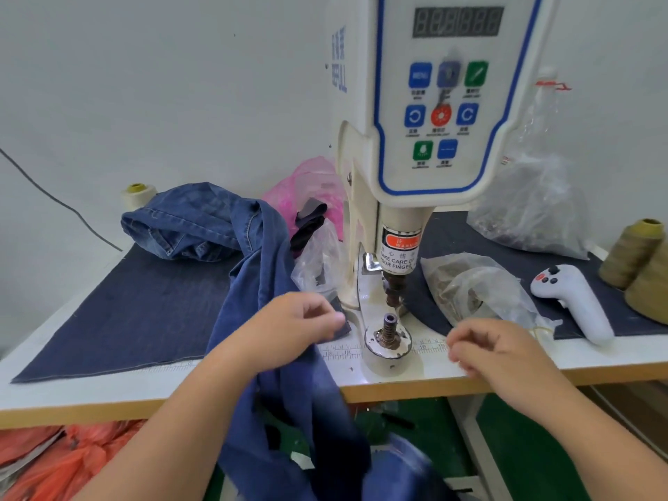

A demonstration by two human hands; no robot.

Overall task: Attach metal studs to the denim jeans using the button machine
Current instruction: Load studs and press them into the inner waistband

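Note:
The white button machine (433, 121) stands at the middle of the table, its punch head above a round lower die (389, 332). Blue denim jeans (260, 269) lie bunched at the back left and drape over the table's front edge. My left hand (289, 327) rests on the jeans just left of the die and grips the fabric edge with curled fingers. My right hand (495, 347) hovers right of the die with its fingers curled; whether it pinches a stud is too small to tell. Beside it lies a clear bag of metal studs (470, 287).
A dark denim mat (137, 312) covers the table's left part. A white handheld controller (574, 301) and olive thread cones (639, 262) sit at the right. A second stud bag (535, 207), a pink bag (307, 189) and a cream thread cone (137, 195) stand behind. Orange bags lie under the table.

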